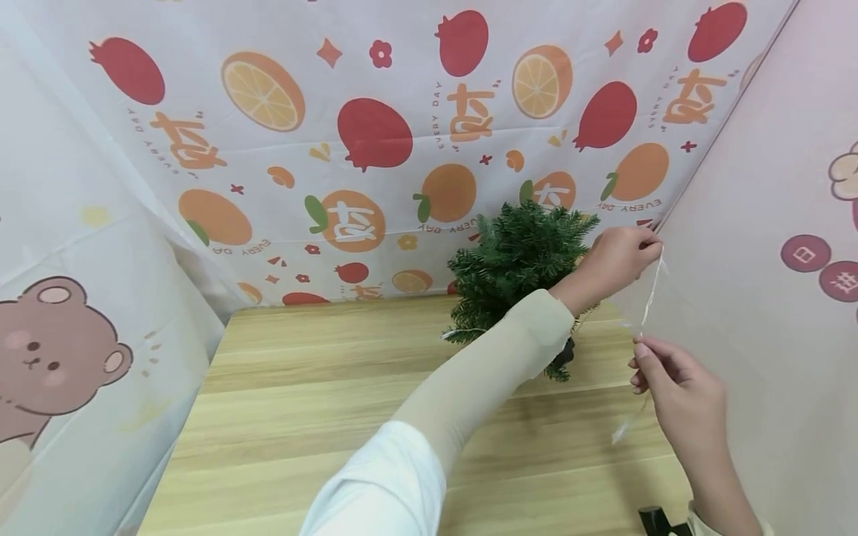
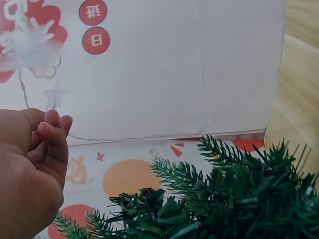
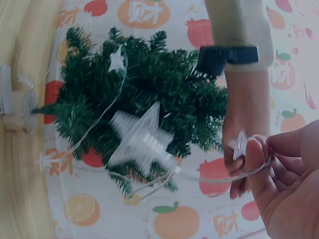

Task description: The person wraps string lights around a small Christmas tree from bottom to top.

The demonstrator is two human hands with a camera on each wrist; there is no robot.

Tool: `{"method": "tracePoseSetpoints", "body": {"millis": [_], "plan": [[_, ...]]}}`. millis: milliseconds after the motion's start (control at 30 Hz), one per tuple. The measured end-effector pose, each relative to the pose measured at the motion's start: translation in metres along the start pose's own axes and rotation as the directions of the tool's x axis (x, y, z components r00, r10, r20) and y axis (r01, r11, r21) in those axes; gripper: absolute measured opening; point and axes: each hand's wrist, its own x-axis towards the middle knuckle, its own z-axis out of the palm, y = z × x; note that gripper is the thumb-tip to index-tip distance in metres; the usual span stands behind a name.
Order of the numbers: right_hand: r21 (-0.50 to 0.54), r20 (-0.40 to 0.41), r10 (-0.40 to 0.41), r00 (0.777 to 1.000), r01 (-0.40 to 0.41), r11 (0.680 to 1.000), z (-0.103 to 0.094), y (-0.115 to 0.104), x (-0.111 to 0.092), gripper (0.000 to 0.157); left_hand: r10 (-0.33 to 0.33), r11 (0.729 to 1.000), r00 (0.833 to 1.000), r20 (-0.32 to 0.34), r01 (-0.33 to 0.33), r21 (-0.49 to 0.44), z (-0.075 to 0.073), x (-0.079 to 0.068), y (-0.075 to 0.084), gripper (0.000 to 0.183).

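A string of star lights [image 1: 650, 298] runs between my hands. My left hand [image 1: 620, 257] pinches its upper part beside a small artificial Christmas tree [image 1: 519, 260]; in the left wrist view a clear star [image 2: 56, 94] shows just above the fingertips. Lower and nearer, my right hand [image 1: 687, 406] pinches the wire between thumb and finger. Close to those fingertips is a small star [image 3: 239, 145] in the right wrist view. A larger, blurred star [image 3: 142, 139] hangs before the green branches. Another star [image 3: 116, 60] appears against the tree with wire trailing from it.
The tree stands toward the back right of a wood-grain table [image 1: 302, 387]. A fruit-printed cloth [image 1: 302, 186] hangs behind it, and a pale printed wall sheet [image 1: 764, 320] borders the right side. My left forearm [image 1: 482, 372] crosses in front of the tree.
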Motion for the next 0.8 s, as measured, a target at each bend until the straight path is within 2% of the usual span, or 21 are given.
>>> {"method": "tracePoseSetpoints", "body": {"millis": [133,200,300,400,500,600,700,800], "plan": [[0.027,-0.015,-0.007,1.0,0.007,1.0,0.005,-0.009,0.003,0.021,-0.023,1.0,1.0,0.016,0.022,0.004,-0.004,0.009,-0.001,0.04],[0.046,-0.023,-0.003,1.0,0.004,0.999,0.007,-0.014,0.004,0.021,-0.041,0.999,0.999,0.018,0.041,0.022,-0.008,0.015,-0.001,0.035],[0.071,-0.025,-0.014,1.0,0.015,0.997,0.009,-0.02,0.006,0.021,-0.071,0.997,0.997,0.008,0.071,0.037,-0.012,0.023,-0.001,0.025],[0.077,-0.019,-0.031,0.999,0.033,0.996,0.01,-0.025,0.005,0.02,-0.098,0.995,0.995,-0.008,0.099,0.016,-0.016,0.03,-0.002,0.025],[0.064,-0.007,-0.046,0.999,0.046,0.997,0.012,-0.029,0.005,0.018,-0.117,0.993,0.993,-0.021,0.116,-0.032,-0.021,0.037,-0.001,0.026],[0.049,-0.003,-0.042,0.999,0.042,0.998,0.014,-0.032,0.007,0.018,-0.157,0.981,0.987,-0.033,0.152,-0.121,-0.029,0.043,0.002,0.025],[0.073,0.002,-0.042,0.999,0.042,0.996,0.017,-0.035,0.008,0.017,-0.199,0.96,0.98,-0.023,0.19,-0.206,-0.038,0.046,0.003,0.023],[0.107,0.01,-0.047,0.999,0.046,0.993,0.021,-0.037,0.009,0.017,-0.218,0.95,0.976,-0.013,0.209,-0.23,-0.048,0.05,0.002,0.022]]}}
